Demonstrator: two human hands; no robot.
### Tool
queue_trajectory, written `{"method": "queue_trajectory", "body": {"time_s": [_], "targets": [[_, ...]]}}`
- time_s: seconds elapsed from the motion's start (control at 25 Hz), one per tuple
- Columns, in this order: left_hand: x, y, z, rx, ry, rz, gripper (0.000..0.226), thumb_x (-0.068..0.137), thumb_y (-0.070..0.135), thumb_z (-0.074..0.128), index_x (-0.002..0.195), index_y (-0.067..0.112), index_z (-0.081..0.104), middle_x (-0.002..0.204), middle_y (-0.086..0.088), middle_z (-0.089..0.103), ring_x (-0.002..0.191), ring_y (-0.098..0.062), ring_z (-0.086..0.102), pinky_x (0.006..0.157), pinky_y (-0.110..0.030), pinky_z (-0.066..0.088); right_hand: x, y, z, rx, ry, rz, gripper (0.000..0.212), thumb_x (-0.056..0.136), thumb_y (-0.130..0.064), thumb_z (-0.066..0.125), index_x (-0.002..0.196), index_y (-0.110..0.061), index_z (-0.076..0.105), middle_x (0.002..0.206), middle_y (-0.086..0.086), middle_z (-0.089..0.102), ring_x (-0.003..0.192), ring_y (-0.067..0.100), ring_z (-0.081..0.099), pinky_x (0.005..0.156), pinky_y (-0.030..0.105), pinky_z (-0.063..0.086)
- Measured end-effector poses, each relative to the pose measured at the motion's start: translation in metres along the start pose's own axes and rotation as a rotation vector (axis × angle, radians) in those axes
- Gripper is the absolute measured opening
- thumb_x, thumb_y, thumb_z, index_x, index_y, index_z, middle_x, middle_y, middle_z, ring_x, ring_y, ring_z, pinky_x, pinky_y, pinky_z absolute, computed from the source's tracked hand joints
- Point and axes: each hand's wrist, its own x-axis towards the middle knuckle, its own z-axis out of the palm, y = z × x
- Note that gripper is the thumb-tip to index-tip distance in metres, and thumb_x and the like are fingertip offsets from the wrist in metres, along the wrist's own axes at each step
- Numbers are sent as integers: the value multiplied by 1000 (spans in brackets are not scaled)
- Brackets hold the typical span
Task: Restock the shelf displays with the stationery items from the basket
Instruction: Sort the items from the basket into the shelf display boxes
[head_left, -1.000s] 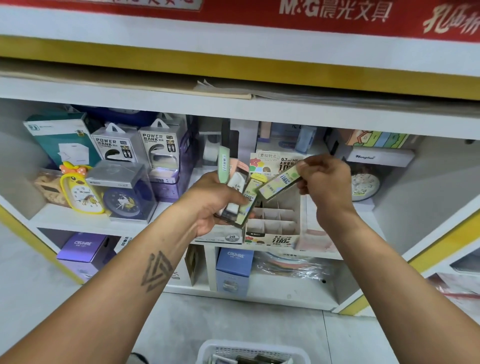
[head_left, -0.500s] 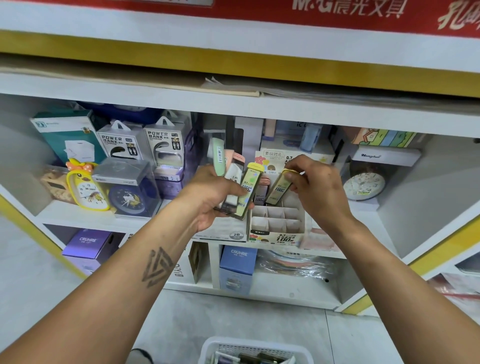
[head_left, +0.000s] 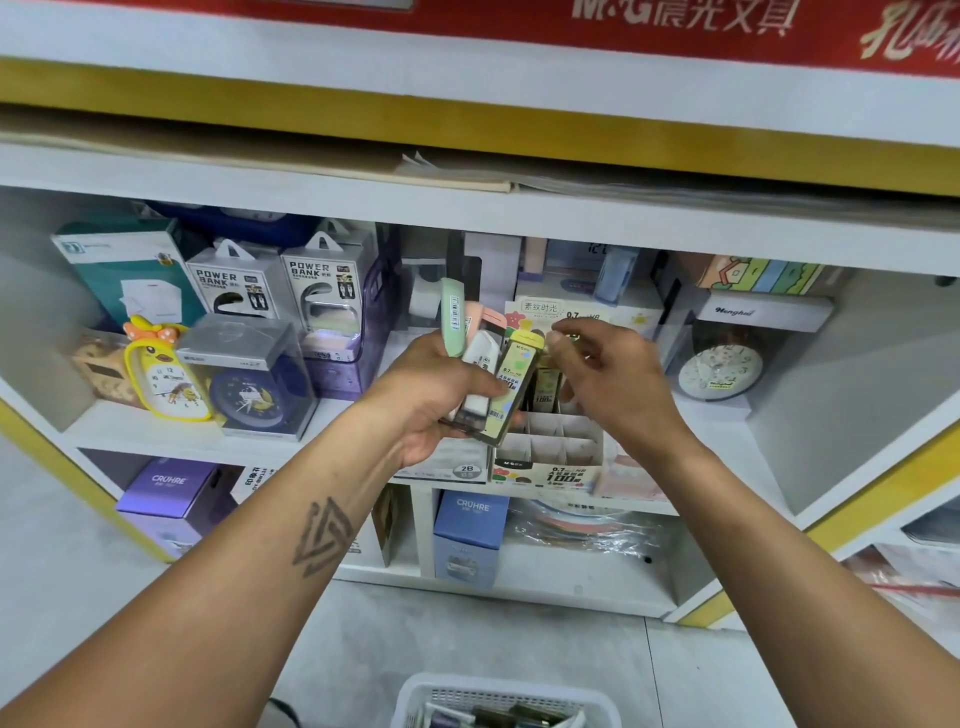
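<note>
My left hand (head_left: 436, 400) grips a bundle of stationery items: a green case (head_left: 451, 319), a white one (head_left: 480, 358) and a yellow-green pencil lead case (head_left: 514, 387), fanned upward. My right hand (head_left: 613, 384) is just right of them over the compartmented lead display box (head_left: 545, 460) on the middle shelf. Its thumb and fingers pinch the top of another lead case (head_left: 545, 387), which stands in the box's back row. The white basket (head_left: 415, 696) with more items shows at the bottom edge.
Power bank boxes (head_left: 322, 291), a boxed blue clock (head_left: 249, 384) and a yellow clock (head_left: 166, 379) fill the shelf's left side. A white round clock (head_left: 719, 371) stands at the right. Purple and blue cartons (head_left: 470, 535) sit on the shelf below.
My right hand has carried the lead case from beside the bundle down into the display box. My left hand has stayed in place with its bundle.
</note>
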Motion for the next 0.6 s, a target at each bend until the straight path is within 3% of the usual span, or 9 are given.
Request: {"method": "queue_trajectory", "body": {"time_s": [0.12,0.24,0.32,0.44,0.6], "targets": [[-2,-1,4,-5,-53,-6,37,79,-15,66,108,7,67,90,-16,76,76,-38,73,67,-50,61,-2,-7,2,332,-112,196,24,92,-22,71,112,-9,68,78,12,73,59,16,64,55,28,51],[-1,1,0,-7,-16,-4,34,81,-14,66,111,2,65,93,-18,75,80,-36,73,66,-50,61,2,-7,-8,485,-9,238,10,90,-3,71,99,-2,67,69,12,68,49,12,58,46,23,46],[0,2,-7,-44,35,-19,32,83,-15,64,111,-2,59,94,-26,73,82,-40,73,71,-54,60,6,0,-18,398,80,183,10,89,-1,70,96,-6,66,71,11,65,53,15,59,51,30,50],[1,3,-12,-60,90,-23,21,84,-15,63,96,0,56,74,-24,70,64,-35,71,66,-48,61,4,10,-21,68,83,15,14,88,-5,72,98,-15,67,79,5,67,67,26,65,70,46,57],[0,2,-8,-62,54,-32,19,84,-14,63,94,2,59,66,-19,69,59,-32,70,65,-46,62,1,11,-10,-58,84,-79,15,89,-13,72,102,-19,68,77,-6,68,68,20,68,72,41,57]]}}
